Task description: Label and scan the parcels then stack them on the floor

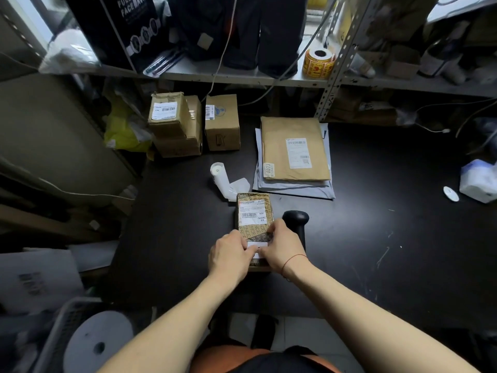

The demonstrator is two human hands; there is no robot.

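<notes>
A small brown patterned parcel (255, 219) lies on the black table (376, 238) right in front of me, a printed shipping label on its far half. Both hands are on its near end. My left hand (228, 255) and my right hand (282, 247) press a small white label (257, 247) onto it with their fingertips. A black handheld scanner (295, 222) stands just right of the parcel, behind my right hand. A white roll of labels (220, 176) lies just beyond the parcel.
A large brown envelope (294, 148) lies on grey mailers (295, 188) at the back right. Three cardboard boxes (193, 122) stand at the back left. A yellow sticker roll (318, 63) sits on the metal shelf (242, 76) above. White tissue (478, 181) lies far right.
</notes>
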